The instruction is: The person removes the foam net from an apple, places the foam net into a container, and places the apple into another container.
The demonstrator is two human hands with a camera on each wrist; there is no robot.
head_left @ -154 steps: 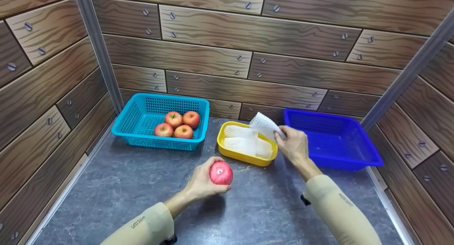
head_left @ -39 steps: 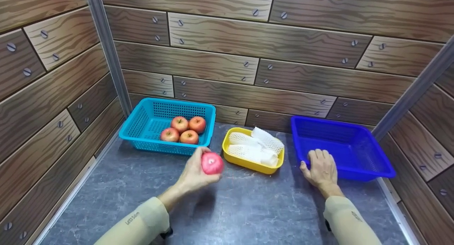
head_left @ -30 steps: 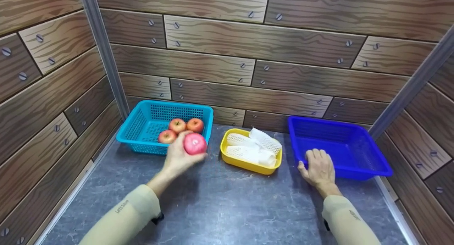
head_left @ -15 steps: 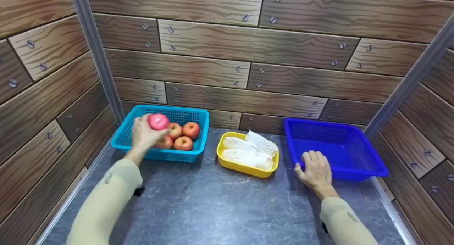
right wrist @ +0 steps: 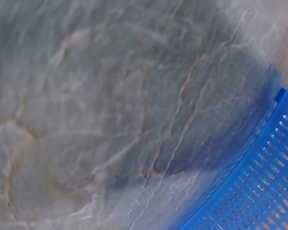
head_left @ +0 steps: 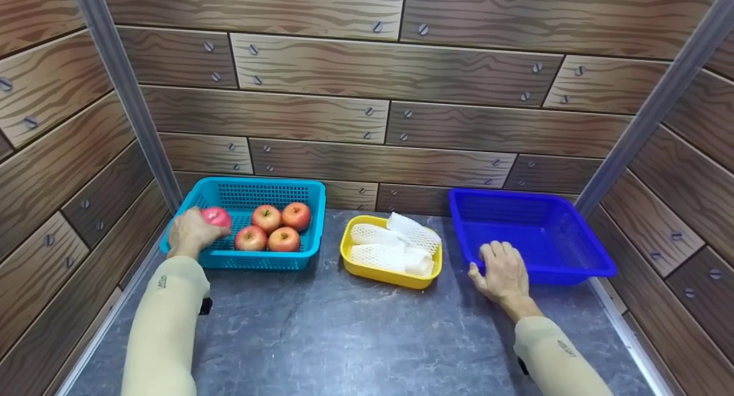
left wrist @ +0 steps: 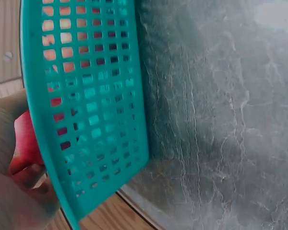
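In the head view my left hand (head_left: 192,233) holds a round, smooth pink-red fruit (head_left: 216,218), possibly an apple, inside the left part of the turquoise basket (head_left: 261,262). Several red-yellow apples (head_left: 266,218) sit grouped to its right in that basket. The left wrist view catches part of the hand and the fruit (left wrist: 26,139) behind the basket's holed wall (left wrist: 93,115). My right hand (head_left: 503,273) rests at the front left corner of the deep blue basket (head_left: 565,271), thumb spread outward. It holds nothing visible, and the right wrist view does not show it.
Between the two baskets stands a yellow tray (head_left: 390,277) with several white foam fruit nets (head_left: 381,255). Wood-patterned walls (head_left: 321,69) enclose the grey marbled tabletop (head_left: 344,333) at the back and both sides.
My left hand has carried the pink-red fruit leftward from over the table into the turquoise basket. Earlier my right hand let a foam net go at the yellow tray and moved to the blue basket.
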